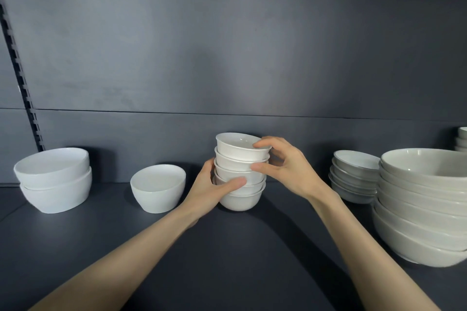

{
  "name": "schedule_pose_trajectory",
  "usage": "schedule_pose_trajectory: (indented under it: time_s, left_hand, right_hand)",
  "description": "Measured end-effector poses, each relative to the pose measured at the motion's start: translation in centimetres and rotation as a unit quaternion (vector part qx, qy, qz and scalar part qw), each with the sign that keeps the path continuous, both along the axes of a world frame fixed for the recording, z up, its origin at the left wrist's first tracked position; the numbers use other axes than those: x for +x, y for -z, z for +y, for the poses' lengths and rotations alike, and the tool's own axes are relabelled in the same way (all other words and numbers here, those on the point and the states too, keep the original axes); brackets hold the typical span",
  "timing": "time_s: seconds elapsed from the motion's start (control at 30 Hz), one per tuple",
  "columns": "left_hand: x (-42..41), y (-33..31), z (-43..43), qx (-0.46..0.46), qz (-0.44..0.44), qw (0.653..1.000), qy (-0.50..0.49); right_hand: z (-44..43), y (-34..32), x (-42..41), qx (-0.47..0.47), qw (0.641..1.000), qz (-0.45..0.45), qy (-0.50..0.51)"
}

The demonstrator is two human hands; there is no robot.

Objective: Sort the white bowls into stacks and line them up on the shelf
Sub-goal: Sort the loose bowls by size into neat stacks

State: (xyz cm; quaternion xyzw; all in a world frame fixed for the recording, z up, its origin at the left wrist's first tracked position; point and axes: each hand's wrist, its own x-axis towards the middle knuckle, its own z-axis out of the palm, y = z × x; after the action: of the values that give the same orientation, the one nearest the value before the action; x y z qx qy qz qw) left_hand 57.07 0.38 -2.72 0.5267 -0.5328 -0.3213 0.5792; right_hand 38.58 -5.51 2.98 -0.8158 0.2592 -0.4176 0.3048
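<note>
A stack of several small white bowls [238,151] stands on the dark shelf [227,247] at the centre, leaning a little to the left. My left hand [212,189] grips the stack's lower bowls from the left, thumb across the front. My right hand [285,164] touches the upper bowls from the right, fingertips on the top bowl's rim and on the bowl below. A single white bowl [158,188] sits to the left. Farther left is a stack of two white bowls [54,179].
At the right stand a tall stack of large pale grey bowls [424,204], a stack of shallow grey bowls [353,177] behind it, and more bowls [462,139] at the far right edge. The dark back wall rises right behind the stacks.
</note>
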Motion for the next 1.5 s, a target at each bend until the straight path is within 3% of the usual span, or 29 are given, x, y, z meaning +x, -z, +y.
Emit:
schedule_pose_trajectory:
  time_s: [0.4,0.9,1.1,1.3,1.5]
  left_hand:
    - [0.4,-0.2,-0.1,-0.013,-0.008,1.000,-0.013]
    - [0.2,-0.1,0.3,-0.011,0.008,1.000,-0.007]
    - [0.2,-1.0,0.9,0.011,-0.057,0.998,-0.031]
    - [-0.1,-2.3,3.2,0.004,-0.121,0.987,-0.105]
    - [1.8,-3.2,7.6,-0.028,-0.167,0.969,-0.178]
  right_hand:
    - [-0.1,0.0,0.0,0.022,0.999,-0.046,-0.008]
    - [0.5,0.0,0.1,0.007,0.999,-0.040,0.012]
    - [0.6,-0.7,-0.2,0.007,1.000,-0.006,0.019]
    - [1.8,-2.9,-0.4,-0.062,0.994,0.055,0.065]
    - [4.8,-4.4,2.0,-0.131,0.990,0.021,0.047]
